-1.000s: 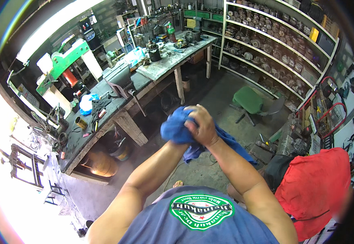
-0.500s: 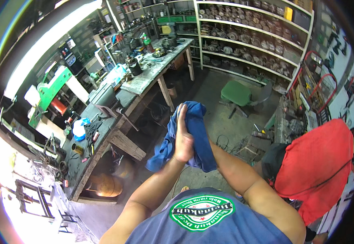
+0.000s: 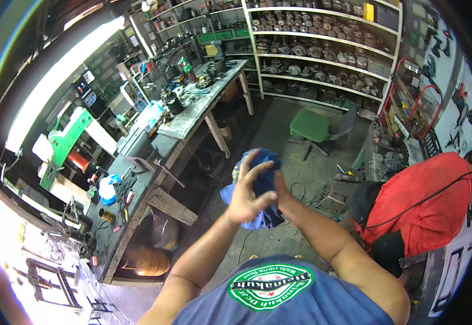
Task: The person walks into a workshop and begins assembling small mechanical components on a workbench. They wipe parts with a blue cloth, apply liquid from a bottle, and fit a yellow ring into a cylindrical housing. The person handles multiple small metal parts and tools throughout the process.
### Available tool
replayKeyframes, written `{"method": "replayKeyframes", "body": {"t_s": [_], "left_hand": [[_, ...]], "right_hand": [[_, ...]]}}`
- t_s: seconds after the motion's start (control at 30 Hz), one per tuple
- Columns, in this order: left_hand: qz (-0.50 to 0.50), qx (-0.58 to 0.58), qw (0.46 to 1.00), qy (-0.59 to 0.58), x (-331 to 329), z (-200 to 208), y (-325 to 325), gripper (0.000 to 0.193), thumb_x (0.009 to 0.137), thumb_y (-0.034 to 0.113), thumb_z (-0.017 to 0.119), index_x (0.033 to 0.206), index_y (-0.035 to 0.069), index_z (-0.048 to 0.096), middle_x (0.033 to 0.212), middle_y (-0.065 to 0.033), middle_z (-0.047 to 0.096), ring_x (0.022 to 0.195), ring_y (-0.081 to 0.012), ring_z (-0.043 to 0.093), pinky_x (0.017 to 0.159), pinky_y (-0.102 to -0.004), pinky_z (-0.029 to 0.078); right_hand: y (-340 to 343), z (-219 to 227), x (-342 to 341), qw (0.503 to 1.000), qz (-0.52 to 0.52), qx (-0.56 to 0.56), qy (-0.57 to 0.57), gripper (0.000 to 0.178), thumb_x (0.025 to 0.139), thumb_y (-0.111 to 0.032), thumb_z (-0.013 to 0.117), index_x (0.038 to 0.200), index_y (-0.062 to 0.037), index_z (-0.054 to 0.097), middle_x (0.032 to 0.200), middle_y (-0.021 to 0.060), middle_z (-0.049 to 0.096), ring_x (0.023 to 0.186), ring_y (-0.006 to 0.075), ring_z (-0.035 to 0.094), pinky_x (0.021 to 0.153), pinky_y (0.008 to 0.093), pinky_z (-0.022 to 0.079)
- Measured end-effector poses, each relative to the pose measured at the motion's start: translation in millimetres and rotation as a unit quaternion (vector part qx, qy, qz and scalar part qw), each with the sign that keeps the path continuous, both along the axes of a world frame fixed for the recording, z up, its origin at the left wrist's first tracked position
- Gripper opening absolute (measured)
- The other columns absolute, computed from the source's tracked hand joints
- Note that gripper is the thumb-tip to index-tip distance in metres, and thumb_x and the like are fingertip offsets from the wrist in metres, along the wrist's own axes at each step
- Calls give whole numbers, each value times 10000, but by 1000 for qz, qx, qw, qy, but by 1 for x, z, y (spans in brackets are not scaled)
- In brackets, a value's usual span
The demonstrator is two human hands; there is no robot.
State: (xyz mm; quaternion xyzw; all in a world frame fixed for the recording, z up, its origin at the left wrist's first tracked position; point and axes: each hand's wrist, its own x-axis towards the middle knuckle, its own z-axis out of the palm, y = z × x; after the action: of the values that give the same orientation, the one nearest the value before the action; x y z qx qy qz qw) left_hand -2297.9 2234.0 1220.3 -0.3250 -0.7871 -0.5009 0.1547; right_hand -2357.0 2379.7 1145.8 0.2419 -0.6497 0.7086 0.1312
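In front of my chest a crumpled blue cloth point(image 3: 270, 181) hangs bunched in the air between my two hands. My left hand point(image 3: 248, 196) lies against its near left side, fingers spread and slightly bent, thumb stretched out to the right. Behind the cloth and at its right edge is my right hand point(image 3: 283, 190), closed around the fabric; most of its fingers are hidden by the cloth and by my left hand.
A long workbench point(image 3: 165, 128) with tools and parts runs along the left. Shelves point(image 3: 322, 56) of metal parts stand at the back, a green chair point(image 3: 310, 125) before them. At right, a person in a red shirt point(image 3: 417, 203) bends over. An orange gas cylinder point(image 3: 148, 261) sits under the bench.
My palms were pressed flat together with the cloth between them. Now my left fingers have spread apart, and the cloth is bunched smaller and slightly lower. The person in red has shifted slightly.
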Motion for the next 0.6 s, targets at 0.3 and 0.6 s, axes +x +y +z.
{"method": "replayKeyframes", "body": {"t_s": [0.3,0.6], "left_hand": [[83,-428,899,-37,-34,-82,-19,483,1015,169,673,1461,-11,634,1535,-256,610,1386,-366,625,1151,-538,539],[15,-453,890,-52,-41,-95,-9,447,1058,188,624,1464,2,613,1495,-222,622,1349,-345,643,1141,-506,536]], "right_hand": [[-12,67,71,857,0,444,260,430,956,-297,715,1305,-49,755,1248,175,762,1209,322,713,1137,482,522],[-3,96,43,887,51,423,181,271,906,-283,718,1059,-80,811,1132,149,820,1032,337,775,951,483,565]]}}
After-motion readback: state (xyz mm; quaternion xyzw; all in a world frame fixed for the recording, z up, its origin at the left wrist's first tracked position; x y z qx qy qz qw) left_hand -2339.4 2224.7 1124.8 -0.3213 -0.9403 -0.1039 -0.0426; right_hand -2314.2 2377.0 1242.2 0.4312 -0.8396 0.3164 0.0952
